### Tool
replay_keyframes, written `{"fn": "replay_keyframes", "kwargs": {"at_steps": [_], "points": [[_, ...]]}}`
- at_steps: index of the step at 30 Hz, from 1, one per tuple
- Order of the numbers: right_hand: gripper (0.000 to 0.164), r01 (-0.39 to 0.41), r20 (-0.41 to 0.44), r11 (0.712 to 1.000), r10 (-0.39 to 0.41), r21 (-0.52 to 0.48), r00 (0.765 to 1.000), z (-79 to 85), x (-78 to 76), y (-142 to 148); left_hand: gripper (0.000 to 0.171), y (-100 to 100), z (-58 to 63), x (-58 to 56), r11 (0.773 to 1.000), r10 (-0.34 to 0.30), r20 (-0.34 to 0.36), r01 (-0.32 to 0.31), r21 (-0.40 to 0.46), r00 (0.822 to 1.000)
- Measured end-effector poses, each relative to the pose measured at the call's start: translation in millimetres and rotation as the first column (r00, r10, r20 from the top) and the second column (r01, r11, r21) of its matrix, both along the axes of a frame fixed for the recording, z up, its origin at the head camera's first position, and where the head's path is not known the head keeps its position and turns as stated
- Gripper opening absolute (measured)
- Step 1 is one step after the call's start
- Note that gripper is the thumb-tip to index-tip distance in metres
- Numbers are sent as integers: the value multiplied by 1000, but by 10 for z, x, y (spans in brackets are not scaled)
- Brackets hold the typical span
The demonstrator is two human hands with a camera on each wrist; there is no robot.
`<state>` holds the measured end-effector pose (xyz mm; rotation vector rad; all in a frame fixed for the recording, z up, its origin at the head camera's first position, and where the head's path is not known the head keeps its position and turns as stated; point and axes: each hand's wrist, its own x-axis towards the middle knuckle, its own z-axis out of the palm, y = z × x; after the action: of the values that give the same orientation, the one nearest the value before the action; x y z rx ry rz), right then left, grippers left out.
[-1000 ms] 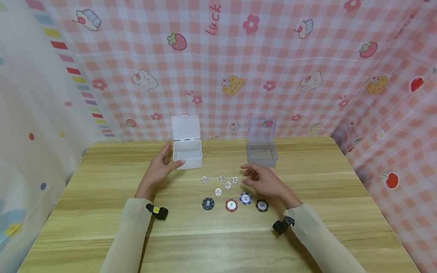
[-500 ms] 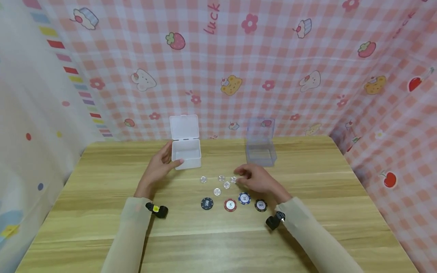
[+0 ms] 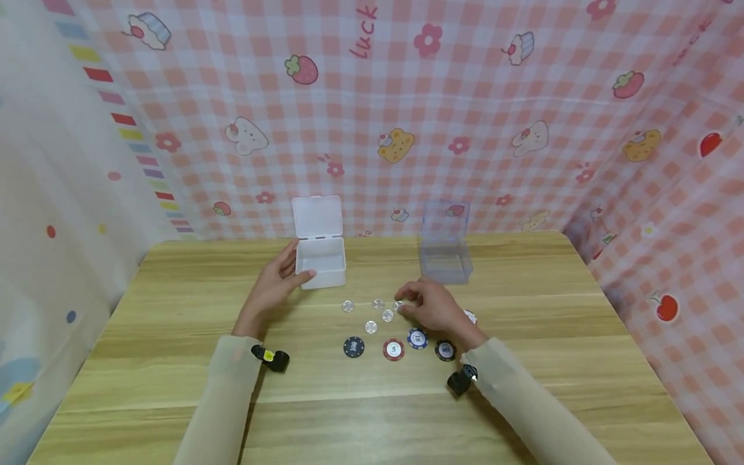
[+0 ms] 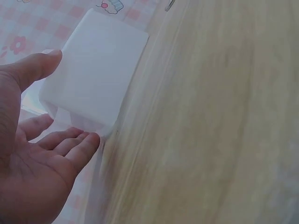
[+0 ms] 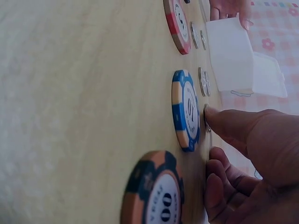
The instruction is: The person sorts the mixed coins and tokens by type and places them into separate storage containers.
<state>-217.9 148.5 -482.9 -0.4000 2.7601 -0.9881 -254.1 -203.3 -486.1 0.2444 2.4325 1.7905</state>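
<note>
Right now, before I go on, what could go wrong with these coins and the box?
The coin at the right hand lies flat on the table, so it might slide instead of lifting. 
Other coins lie close by and could get nudged. 
The left hand is at the open white box, so a careless push might shift it.

White rect. box [image 3: 323, 278] – upright, hinged open, L rear; sm. silver coin [image 3: 398, 305] – flat, R-most of 5.
</note>
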Motion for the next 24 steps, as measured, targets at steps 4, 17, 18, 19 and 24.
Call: {"fn": "replay_keyframes", "kwargs": {"at_steps": [4,17,18,19,24], "points": [[10,8,-6,1000,-8,15,1000,10,8,-16,81,2,-32,-6,1000,4,-4,-4,12,1000],[10,-2,-33,997,5,83,999,35,48,-31,80,32,-43,20,999,15,0,-15,30,1000],[11,-5,-39,996,8,91,999,40,50,-33,80,32,-42,19,999,14,0,-14,30,1000],[11,-9,-45,995,13,97,999,47,52,-36,80,32,-43,17,999,16,0,-16,29,1000],[13,-17,-49,992,23,121,999,67,60,-46,81,25,-50,8,999,15,3,-15,34,1000]]}}
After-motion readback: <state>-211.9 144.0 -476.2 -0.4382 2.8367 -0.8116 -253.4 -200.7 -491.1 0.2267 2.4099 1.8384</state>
